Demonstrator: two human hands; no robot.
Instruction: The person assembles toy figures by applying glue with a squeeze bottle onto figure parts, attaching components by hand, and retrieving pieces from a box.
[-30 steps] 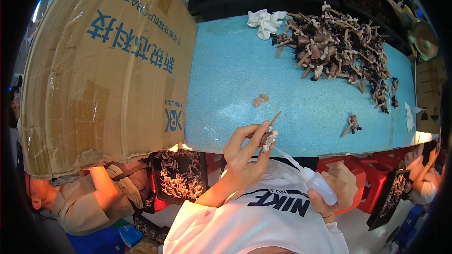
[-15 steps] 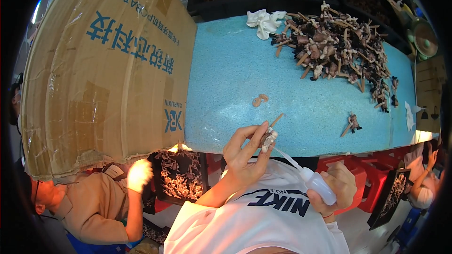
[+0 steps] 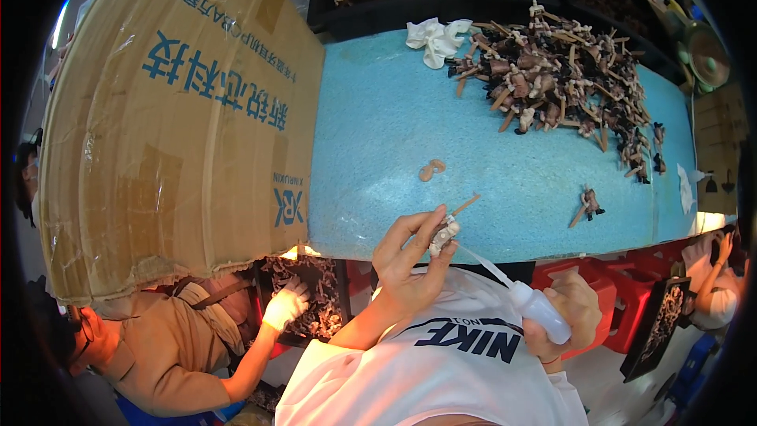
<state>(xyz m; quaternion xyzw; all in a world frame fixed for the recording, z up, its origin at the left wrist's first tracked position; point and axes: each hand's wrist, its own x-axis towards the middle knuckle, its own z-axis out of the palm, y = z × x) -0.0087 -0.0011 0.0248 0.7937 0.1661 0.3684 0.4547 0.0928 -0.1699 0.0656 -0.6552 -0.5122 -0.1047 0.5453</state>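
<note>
Near the table's front edge my left hand [image 3: 404, 262] pinches a small figurine [image 3: 444, 238] between thumb and fingers. A thin brown stick-like part juts from the figurine toward the table's far side. My right hand [image 3: 576, 309] is wrapped round a translucent white squeeze bottle [image 3: 544, 315], tilted, its long thin nozzle reaching toward the figurine. The nozzle tip is at or just beside the figurine; I cannot tell whether they touch. Beyond my left hand, two small tan pieces [image 3: 431, 170] lie on the blue table [image 3: 378, 126].
A pile of similar figurines [image 3: 552, 83] covers the table's far right, with a crumpled white tissue [image 3: 436, 41] beside it. One figurine [image 3: 587, 205] lies alone at right. A tall cardboard box [image 3: 181, 142] walls the left side. Below it, a co-worker's hand [image 3: 286, 305] is over a black tray [image 3: 327, 288].
My hands hold nearly the same pose; the figurine has turned slightly and the bottle has shifted a little right. The co-worker's hand at left has moved down onto the tray of parts.
</note>
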